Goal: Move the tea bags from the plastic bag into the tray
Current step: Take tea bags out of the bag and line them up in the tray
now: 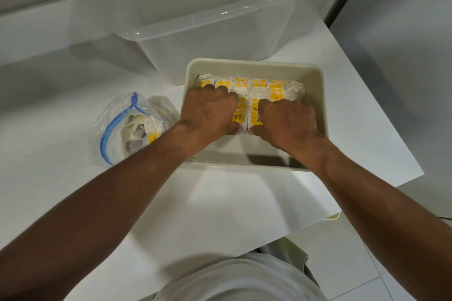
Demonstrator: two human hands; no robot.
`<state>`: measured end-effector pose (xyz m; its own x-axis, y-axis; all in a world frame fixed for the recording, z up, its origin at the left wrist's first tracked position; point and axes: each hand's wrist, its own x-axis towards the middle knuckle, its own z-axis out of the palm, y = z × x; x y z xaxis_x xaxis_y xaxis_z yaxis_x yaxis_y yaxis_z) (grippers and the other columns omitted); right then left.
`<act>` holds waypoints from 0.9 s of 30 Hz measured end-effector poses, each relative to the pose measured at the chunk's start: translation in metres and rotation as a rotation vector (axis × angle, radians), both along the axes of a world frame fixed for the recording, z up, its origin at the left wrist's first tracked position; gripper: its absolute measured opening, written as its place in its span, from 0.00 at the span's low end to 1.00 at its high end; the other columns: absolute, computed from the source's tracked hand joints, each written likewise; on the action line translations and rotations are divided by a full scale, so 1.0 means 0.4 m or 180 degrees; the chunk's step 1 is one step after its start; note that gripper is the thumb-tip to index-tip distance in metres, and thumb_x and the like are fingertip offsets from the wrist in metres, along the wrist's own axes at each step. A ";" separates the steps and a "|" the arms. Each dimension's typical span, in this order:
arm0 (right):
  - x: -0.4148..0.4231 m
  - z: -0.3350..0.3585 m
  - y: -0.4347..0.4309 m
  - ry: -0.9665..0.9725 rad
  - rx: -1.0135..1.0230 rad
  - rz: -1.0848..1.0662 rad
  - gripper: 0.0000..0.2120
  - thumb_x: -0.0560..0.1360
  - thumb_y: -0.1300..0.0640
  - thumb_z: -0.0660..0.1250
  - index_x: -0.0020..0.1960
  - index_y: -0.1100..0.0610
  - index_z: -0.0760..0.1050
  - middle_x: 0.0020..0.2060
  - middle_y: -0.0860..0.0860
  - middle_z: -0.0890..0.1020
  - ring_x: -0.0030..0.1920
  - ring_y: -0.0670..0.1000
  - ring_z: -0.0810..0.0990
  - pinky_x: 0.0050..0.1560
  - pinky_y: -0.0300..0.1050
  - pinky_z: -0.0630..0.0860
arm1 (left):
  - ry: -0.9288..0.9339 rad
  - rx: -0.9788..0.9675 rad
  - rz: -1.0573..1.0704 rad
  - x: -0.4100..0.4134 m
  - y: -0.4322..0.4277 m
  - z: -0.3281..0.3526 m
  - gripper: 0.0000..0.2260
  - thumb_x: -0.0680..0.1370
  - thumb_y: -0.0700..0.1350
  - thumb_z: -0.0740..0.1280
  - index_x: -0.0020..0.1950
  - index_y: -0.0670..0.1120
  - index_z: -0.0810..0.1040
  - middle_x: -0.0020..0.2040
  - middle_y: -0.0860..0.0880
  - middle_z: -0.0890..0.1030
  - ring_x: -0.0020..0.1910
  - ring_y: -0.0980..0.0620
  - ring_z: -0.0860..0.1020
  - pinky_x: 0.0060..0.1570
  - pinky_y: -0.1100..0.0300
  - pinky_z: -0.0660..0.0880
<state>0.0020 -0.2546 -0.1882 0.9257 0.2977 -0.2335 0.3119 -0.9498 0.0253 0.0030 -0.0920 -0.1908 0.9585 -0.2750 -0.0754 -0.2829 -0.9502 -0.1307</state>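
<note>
A cream tray (pixel 254 63) stands on the white table, with several rows of white tea bags (pixel 259 84) with yellow tags packed against its far wall. Both hands are inside the tray. My left hand (pixel 210 111) grips a stack of tea bags on the left, fingers curled over it. My right hand (pixel 288 117) grips the stack beside it; the yellow tags (pixel 247 115) show between the two hands. To the left of the tray lies a clear plastic bag (pixel 127 129) with a blue zip strip, open, with more tea bags inside.
A large clear plastic storage bin (pixel 208 22) stands just behind the tray. The white table (pixel 73 95) ends close to the tray's right side, with a grey floor beyond. My torso is at the table's near edge.
</note>
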 end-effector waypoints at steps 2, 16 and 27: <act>-0.011 0.010 0.004 -0.0037 0.0088 -0.0124 0.26 0.74 0.32 0.62 0.60 0.51 0.72 0.52 0.52 0.82 0.53 0.56 0.81 0.43 0.44 0.67 | -0.0022 -0.0235 0.0026 -0.011 0.012 0.020 0.24 0.70 0.68 0.68 0.54 0.52 0.77 0.54 0.51 0.80 0.54 0.46 0.79 0.40 0.55 0.70; -0.084 0.097 0.131 -0.0199 0.0907 -0.0522 0.16 0.71 0.32 0.63 0.43 0.44 0.71 0.40 0.44 0.82 0.45 0.51 0.80 0.42 0.45 0.75 | 0.0106 -0.1437 0.0799 -0.112 0.315 0.156 0.03 0.75 0.54 0.70 0.43 0.57 0.78 0.42 0.60 0.81 0.43 0.52 0.75 0.42 0.56 0.70; -0.122 0.136 0.300 0.0188 0.1345 0.0123 0.11 0.73 0.39 0.67 0.45 0.46 0.77 0.41 0.43 0.82 0.42 0.48 0.80 0.44 0.50 0.78 | 0.0926 -0.0603 0.0939 -0.177 0.399 0.027 0.13 0.75 0.65 0.61 0.48 0.61 0.79 0.43 0.56 0.76 0.41 0.50 0.74 0.42 0.57 0.69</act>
<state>-0.0469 -0.1348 -0.1337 0.9006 0.4129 -0.1359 0.3368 -0.8604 -0.3824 -0.0677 0.0676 -0.1798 0.9443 -0.0284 -0.3279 0.0042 -0.9952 0.0982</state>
